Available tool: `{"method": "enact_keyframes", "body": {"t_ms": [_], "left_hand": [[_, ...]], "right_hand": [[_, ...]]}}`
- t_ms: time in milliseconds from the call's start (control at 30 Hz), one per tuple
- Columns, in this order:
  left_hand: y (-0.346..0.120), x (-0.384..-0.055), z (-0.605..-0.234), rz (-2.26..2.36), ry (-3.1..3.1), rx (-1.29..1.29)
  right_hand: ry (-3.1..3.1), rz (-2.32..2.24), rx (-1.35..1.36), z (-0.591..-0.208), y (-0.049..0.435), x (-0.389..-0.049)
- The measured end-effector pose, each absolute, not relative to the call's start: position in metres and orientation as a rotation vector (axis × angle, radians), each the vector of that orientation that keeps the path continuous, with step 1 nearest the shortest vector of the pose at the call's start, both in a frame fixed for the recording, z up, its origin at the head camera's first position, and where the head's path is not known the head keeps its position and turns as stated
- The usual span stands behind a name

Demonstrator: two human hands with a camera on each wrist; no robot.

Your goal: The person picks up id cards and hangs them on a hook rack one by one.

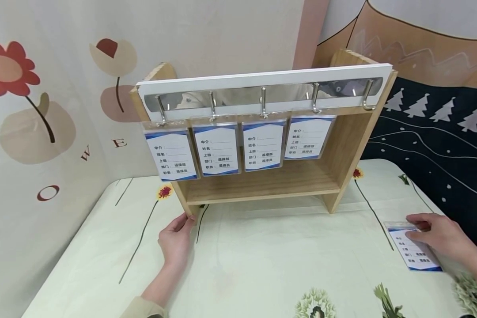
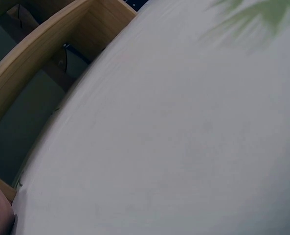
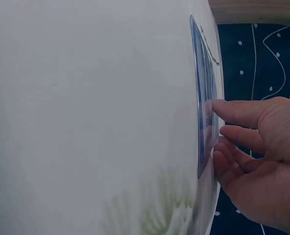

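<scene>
On the left, my left hand [image 1: 176, 243] pinches the foot of the left side panel of a wooden shelf rack [image 1: 262, 194]; only a sliver of this hand shows in the left wrist view. To the right of the rack, a badge in a clear sleeve [image 1: 419, 254] with blue corners lies on the floral cloth. My right hand [image 1: 445, 234] is at its upper right edge, the thumb touching its face. In the right wrist view, the other fingers [image 3: 242, 137] are loosely bent beside the badge [image 3: 203, 98], with a gap between them and the thumb.
Several similar badges [image 1: 216, 148] hang from metal hooks [image 1: 263, 101] along the rack's white front board; the rightmost hook [image 1: 367, 95] bears no badge. A pale floral cloth [image 1: 262, 256] covers the table. Printed curtains [image 1: 222, 39] stand behind, a dark one [image 1: 433, 132] on the right.
</scene>
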State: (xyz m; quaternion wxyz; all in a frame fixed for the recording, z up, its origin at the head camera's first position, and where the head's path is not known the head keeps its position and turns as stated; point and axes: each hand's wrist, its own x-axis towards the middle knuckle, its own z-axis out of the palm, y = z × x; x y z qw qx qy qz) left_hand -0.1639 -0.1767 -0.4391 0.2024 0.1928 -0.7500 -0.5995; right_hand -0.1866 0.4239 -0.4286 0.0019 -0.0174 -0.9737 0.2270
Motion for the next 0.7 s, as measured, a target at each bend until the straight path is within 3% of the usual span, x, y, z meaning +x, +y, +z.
{"method": "enact_keyframes", "body": {"t_ms": [700], "left_hand": [[-0.178, -0.164, -0.441, -1.664, -2.103, 0.544]], "right_hand": [[-3.05, 0.713, 0.009, -0.417, 0.423, -0.185]]}}
